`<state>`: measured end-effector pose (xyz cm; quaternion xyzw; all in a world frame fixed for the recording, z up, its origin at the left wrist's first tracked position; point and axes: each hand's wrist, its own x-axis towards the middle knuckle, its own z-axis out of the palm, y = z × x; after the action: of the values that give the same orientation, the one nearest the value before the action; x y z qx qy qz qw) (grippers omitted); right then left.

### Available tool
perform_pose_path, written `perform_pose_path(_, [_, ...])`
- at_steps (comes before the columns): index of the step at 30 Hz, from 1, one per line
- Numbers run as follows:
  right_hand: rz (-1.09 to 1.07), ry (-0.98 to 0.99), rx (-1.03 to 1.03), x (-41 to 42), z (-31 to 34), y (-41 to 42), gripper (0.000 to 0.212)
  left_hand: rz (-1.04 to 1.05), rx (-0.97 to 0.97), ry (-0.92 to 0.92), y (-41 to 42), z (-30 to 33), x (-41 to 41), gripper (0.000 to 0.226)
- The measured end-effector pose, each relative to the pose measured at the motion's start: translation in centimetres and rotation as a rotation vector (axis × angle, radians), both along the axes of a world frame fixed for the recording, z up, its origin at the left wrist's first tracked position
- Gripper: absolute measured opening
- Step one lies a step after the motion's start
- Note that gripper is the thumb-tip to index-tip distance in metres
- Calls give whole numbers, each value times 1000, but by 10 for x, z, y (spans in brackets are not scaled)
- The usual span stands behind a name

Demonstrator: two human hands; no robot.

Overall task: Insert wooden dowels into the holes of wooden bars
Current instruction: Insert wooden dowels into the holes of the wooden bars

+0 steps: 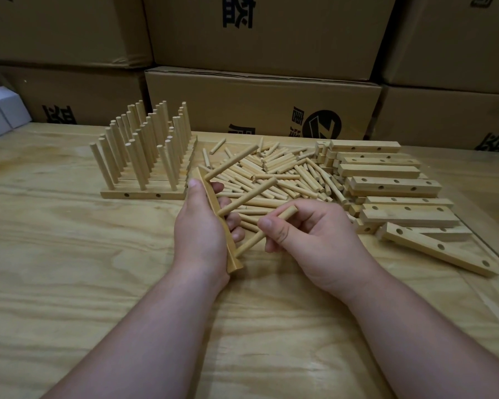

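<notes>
My left hand (pixel 200 223) grips a wooden bar (pixel 213 207) held on edge above the table, its holes facing right. Two dowels (pixel 231 163) stick out of the bar's upper and middle holes, slanting up to the right. My right hand (pixel 308 240) pinches a third dowel (pixel 252 241) whose lower end sits at the bar's bottom hole. A pile of loose dowels (pixel 283 174) lies behind my hands. Empty bars with holes (pixel 392 184) are stacked at the right.
Several finished bars with upright dowels (pixel 144 156) stand in rows at the back left. One loose bar (pixel 438 249) lies slanted at the right. Cardboard boxes (pixel 260 102) wall off the table's far side. White small boxes (pixel 0 113) sit at the far left.
</notes>
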<state>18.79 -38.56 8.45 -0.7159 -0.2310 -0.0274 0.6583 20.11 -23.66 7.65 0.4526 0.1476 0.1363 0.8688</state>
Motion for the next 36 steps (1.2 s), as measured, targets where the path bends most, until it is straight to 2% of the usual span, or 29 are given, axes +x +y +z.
perform_pose_path(3, [-9,-2,-13,-1,-1,2,10,20,-61,-4,2,0,2,43])
perform_pose_path(6, [-31,-6,-41,-2,-2,4,14,30,-88,-7,3,-1,3,41])
perform_pose_path(17, [-107,49,-111,-3,-2,5,20,66,-54,-63,2,-1,0,40])
perform_pose_path(29, [-116,154,-102,-2,-6,4,20,45,-25,-227,-1,-3,-4,38])
perform_pose_path(34, [-94,201,14,-2,-13,11,13,73,-50,-149,-2,-2,0,31])
perform_pose_path(36, [-101,211,47,-2,-14,14,18,88,-64,-114,-3,-3,2,33])
